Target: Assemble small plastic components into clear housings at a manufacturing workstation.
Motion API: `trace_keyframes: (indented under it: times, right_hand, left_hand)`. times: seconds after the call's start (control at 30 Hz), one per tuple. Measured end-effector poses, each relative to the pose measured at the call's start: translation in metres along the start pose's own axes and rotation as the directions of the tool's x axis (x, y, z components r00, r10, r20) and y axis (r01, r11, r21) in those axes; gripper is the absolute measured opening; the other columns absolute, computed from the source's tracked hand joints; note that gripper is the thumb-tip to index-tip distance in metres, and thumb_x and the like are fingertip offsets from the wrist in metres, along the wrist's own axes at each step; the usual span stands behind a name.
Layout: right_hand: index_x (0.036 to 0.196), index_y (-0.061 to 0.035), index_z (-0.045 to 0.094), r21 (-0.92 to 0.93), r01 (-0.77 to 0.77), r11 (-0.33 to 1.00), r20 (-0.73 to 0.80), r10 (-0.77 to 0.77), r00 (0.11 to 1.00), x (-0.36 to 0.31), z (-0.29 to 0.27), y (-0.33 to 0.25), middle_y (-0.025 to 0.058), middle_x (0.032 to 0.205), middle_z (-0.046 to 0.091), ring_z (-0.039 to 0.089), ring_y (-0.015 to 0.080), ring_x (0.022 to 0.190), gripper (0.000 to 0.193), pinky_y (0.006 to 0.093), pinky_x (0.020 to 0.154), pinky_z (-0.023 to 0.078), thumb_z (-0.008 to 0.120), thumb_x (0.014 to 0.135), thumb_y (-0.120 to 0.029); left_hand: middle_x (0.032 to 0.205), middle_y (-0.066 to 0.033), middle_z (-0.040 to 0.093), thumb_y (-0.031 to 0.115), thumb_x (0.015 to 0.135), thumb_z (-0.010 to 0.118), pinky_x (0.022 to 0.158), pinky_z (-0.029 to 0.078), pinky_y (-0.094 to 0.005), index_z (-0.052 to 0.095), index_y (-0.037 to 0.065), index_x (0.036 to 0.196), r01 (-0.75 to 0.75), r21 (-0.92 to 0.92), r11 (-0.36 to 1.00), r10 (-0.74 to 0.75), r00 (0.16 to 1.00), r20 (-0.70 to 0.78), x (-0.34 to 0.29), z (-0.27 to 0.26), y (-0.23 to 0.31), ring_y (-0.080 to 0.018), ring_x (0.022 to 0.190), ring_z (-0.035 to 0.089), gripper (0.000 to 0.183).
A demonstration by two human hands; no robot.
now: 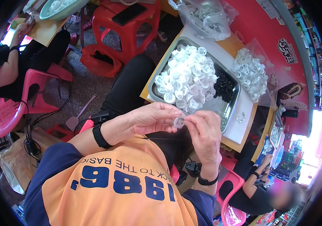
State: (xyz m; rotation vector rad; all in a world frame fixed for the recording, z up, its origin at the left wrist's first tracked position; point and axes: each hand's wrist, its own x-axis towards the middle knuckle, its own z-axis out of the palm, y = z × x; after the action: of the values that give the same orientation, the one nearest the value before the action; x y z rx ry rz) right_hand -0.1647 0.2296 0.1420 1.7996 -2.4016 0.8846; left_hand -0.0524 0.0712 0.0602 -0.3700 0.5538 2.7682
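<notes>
Between my two hands, just off the tray's near edge, is a small round translucent white plastic part. My left hand pinches it from the left between thumb and fingers. The fingertips of my right hand are closed at its right side; whether they also hold a tiny piece is too small to tell. Beyond the hands lies a metal tray with a heap of similar white plastic parts. Small black pieces lie at its right side, and tiny pale pieces in its near right corner.
Right of the tray lies a pile of clear plastic parts; behind it is a plastic bag of small pieces. A red stool carrying a phone stands far left. Other people sit at left and lower right on pink chairs.
</notes>
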Motion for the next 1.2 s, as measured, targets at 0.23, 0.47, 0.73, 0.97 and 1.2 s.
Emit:
trace_keyframes:
  times: [0.23,0.47,0.73,0.97,1.2]
  right_hand:
    - [0.093,-0.0075,0.066,-0.115,0.091,0.989,0.011,-0.090,0.996,-0.001,0.001,-0.002,0.0036,0.087,0.058,0.058,0.0213,0.082,0.022,0.0377,0.081,0.041,0.076,0.072,-0.004]
    - [0.095,-0.0080,0.066,-0.197,0.144,0.970,0.023,-0.143,0.990,-0.002,0.003,-0.004,0.0026,0.089,0.056,0.057,0.0187,0.083,0.022,0.0388,0.085,0.039,0.073,0.074,-0.007]
    - [0.095,-0.0083,0.066,-0.248,0.170,0.954,0.059,-0.160,0.985,-0.001,0.004,-0.005,0.0012,0.090,0.056,0.057,0.0175,0.082,0.021,0.0389,0.086,0.038,0.073,0.076,-0.008]
    - [0.092,-0.0086,0.065,-0.223,0.115,0.968,0.015,-0.115,0.993,-0.009,0.015,0.002,0.0005,0.089,0.056,0.057,0.0157,0.081,0.015,0.0395,0.088,0.037,0.072,0.079,-0.010]
    - [0.093,-0.0090,0.065,-0.337,0.120,0.934,0.075,-0.100,0.992,-0.013,0.015,-0.002,0.0002,0.088,0.056,0.057,0.0166,0.081,0.016,0.0419,0.090,0.037,0.073,0.079,-0.009]
  left_hand:
    - [0.096,-0.0084,0.070,0.021,0.097,0.059,0.070,0.055,-0.0230,0.065,0.000,0.110,-0.013,0.031,0.999,0.014,0.999,-0.032,0.002,-0.001,-0.003,-0.0129,0.076,0.067,0.025]
    - [0.094,-0.0077,0.069,0.020,0.097,0.060,0.069,0.055,-0.0225,0.065,0.000,0.108,-0.020,0.051,0.999,0.024,0.998,-0.066,0.001,-0.001,-0.004,-0.0124,0.075,0.066,0.024]
    - [0.089,-0.0063,0.067,0.021,0.095,0.062,0.068,0.055,-0.0218,0.067,0.000,0.102,-0.046,0.122,0.991,0.056,0.995,-0.080,0.000,-0.002,-0.004,-0.0118,0.074,0.066,0.022]
    - [0.086,-0.0052,0.067,0.023,0.094,0.064,0.065,0.054,-0.0205,0.067,0.001,0.099,-0.039,0.125,0.991,0.052,0.993,-0.106,0.005,-0.007,-0.010,-0.0106,0.069,0.064,0.023]
    - [0.083,-0.0026,0.065,0.025,0.094,0.065,0.065,0.052,-0.0197,0.067,0.001,0.096,-0.082,0.207,0.975,0.110,0.986,-0.128,0.011,-0.010,-0.018,-0.0086,0.068,0.063,0.024]
